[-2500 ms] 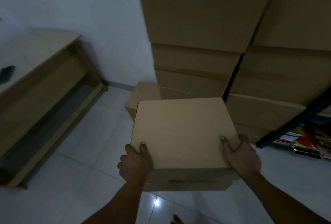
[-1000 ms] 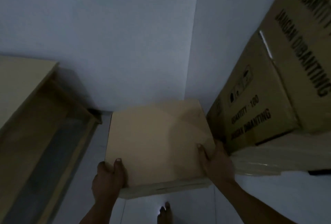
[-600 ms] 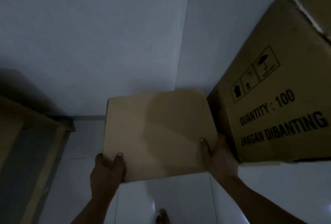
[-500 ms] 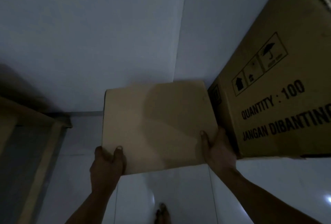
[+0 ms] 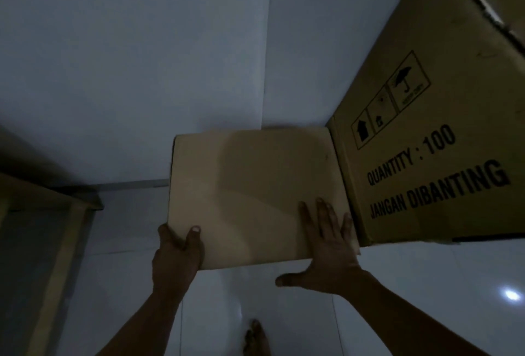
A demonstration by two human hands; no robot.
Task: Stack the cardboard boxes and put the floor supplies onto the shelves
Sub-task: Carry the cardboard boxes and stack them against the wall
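- Bare foot at the bottom edge, standing on the white tiled floor; a light glare spot on the tiles to the far right
- Open floor lies on the near side of the work, between the foot and the box's near edge
- Left hand: grips the near-left corner of the plain cardboard box, thumb on the top face, fingers curled round the edge out of sight
- Right hand: laid flat on the top face by the near-right corner, fingers straight and close together, thumb spread wide and hanging off the near edge
- Plain cardboard box: tan, unprinted, top face smooth and closed, lying roughly level; a soft shadow covers its right half. What it rests on is hidden beneath it
- Right edge of the plain box sits against the left face of the large printed box; no gap visible along that seam
- Large printed box: darker brown, marked "QUANTITY : 100" and "JANGAN DIBANTING" with handling symbols; its base is on the floor
- Left edge of the plain box is free; a strip of bare floor separates it from the wooden counter, well apart at the left
- Far edge of the plain box lies close to the wall corner; whether it touches cannot be told
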